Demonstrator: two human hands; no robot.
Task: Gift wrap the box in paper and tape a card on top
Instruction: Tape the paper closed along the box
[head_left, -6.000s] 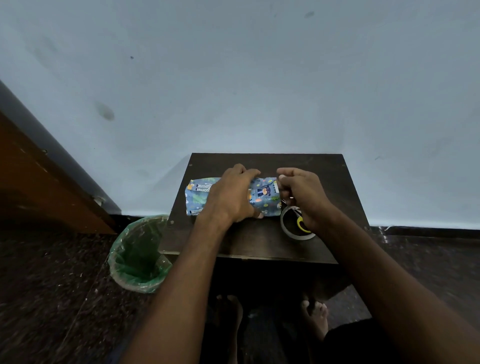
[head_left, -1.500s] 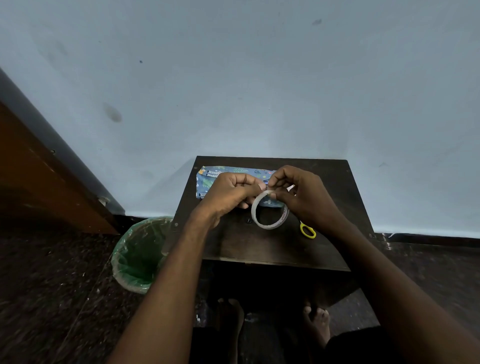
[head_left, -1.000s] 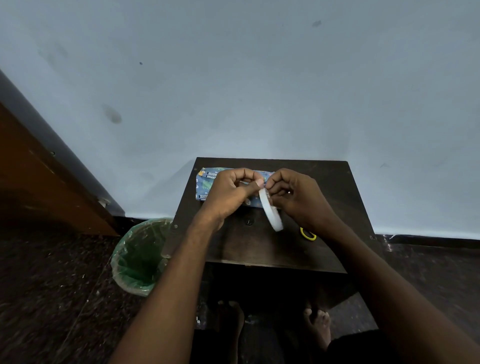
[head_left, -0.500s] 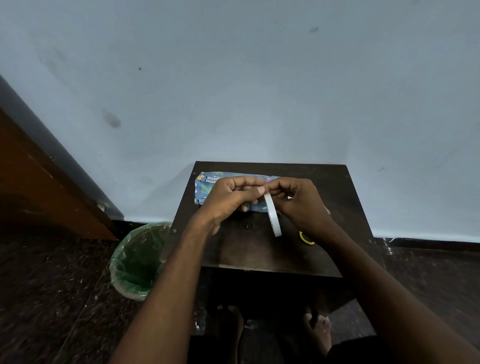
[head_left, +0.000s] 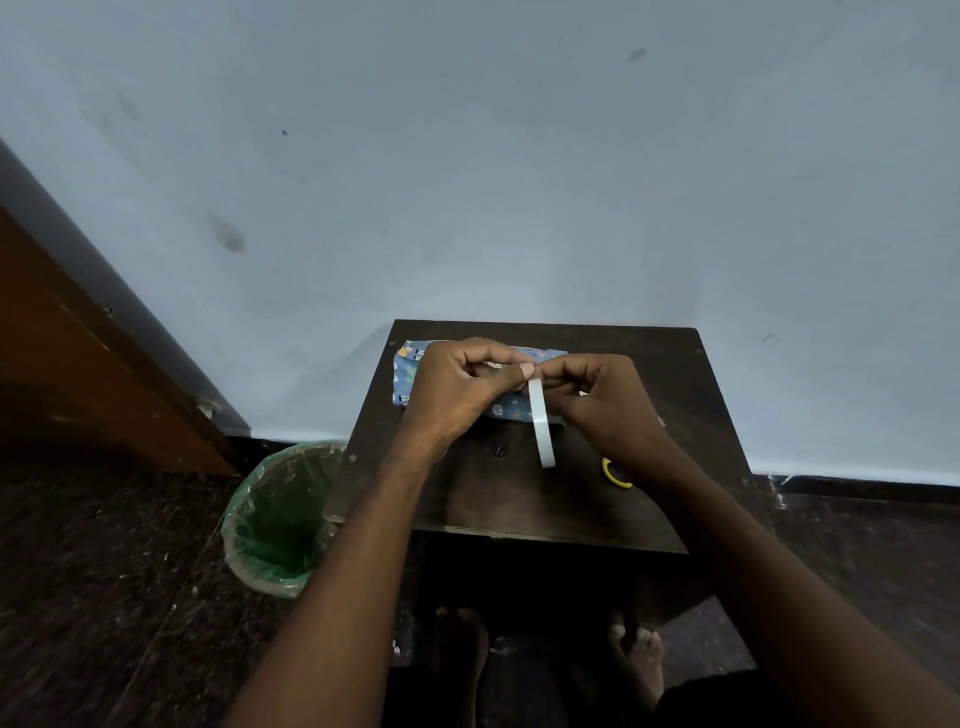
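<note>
The box wrapped in blue patterned paper (head_left: 408, 371) lies at the far side of the small dark table (head_left: 675, 374), mostly hidden behind my hands. A white tape roll (head_left: 541, 423) hangs edge-on above the table between my hands. My right hand (head_left: 605, 402) grips the roll at its top. My left hand (head_left: 460, 392) pinches at the roll's top edge with thumb and fingertips, right against my right hand's fingers. No card is visible.
Yellow-handled scissors (head_left: 615, 474) lie on the table under my right wrist. A bin with a green liner (head_left: 283, 519) stands on the floor left of the table. A blue wall rises behind, a wooden door at left. My bare feet show below the table.
Six seconds ago both hands were on the wrapped box. Since then they lifted the tape roll and turned it edge-on; over the last half second they barely moved.
</note>
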